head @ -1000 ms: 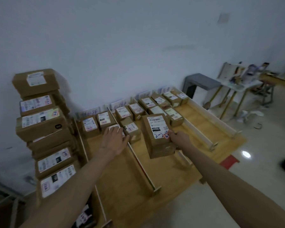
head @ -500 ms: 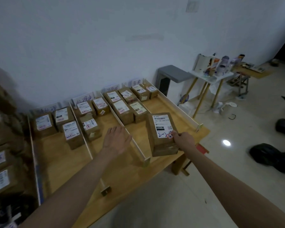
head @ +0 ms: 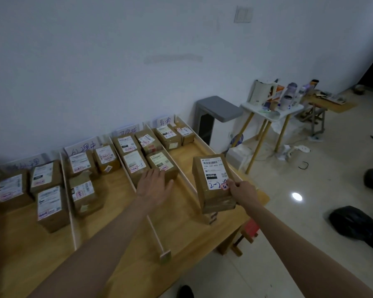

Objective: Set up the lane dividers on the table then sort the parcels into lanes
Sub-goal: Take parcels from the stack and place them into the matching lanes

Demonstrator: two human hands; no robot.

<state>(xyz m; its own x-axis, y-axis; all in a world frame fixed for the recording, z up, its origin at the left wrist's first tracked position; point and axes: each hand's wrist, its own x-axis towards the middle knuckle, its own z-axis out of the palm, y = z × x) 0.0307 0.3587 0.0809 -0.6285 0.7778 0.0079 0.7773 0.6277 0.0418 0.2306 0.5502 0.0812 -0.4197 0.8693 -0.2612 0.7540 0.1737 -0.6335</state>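
The near half of each lane on the wooden table is bare wood. Brown parcels fill the far ends, toward twelve o'clock. Thin white lane dividers stand like low fences between lanes.

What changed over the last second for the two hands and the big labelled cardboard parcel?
The right hand carried the large brown cardboard parcel rightward, from over the middle lanes to above the rightmost lane. The left hand crossed a white divider rail and now lies flat on a small brown parcel. Unchanged: the right hand's grip, and the sorted parcels.
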